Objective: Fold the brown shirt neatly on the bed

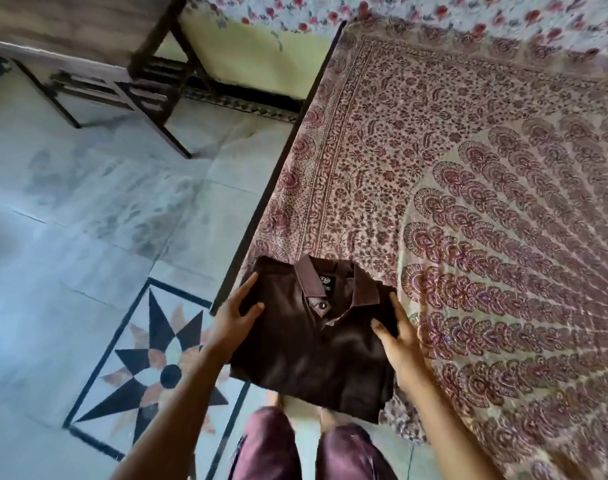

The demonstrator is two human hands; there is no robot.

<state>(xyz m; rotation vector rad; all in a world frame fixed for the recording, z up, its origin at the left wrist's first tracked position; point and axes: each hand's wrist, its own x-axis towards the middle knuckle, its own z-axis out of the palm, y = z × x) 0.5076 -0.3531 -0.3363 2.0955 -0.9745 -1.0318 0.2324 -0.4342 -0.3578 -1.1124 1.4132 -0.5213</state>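
The brown polo shirt (306, 344) is folded into a compact rectangle, collar and label facing up. It sits at the near corner of the bed (468, 202), partly past the bed's edge over the floor. My left hand (235, 315) holds its left edge, thumb on top and fingers along the side. My right hand (397, 336) holds the right edge the same way, thumb lying on the fabric.
The bed carries a patterned maroon and cream cover. A dark wooden table (122, 81) stands on the tiled floor at the upper left. A star inlay (160, 362) marks the floor below my left arm. My legs (313, 448) show at the bottom.
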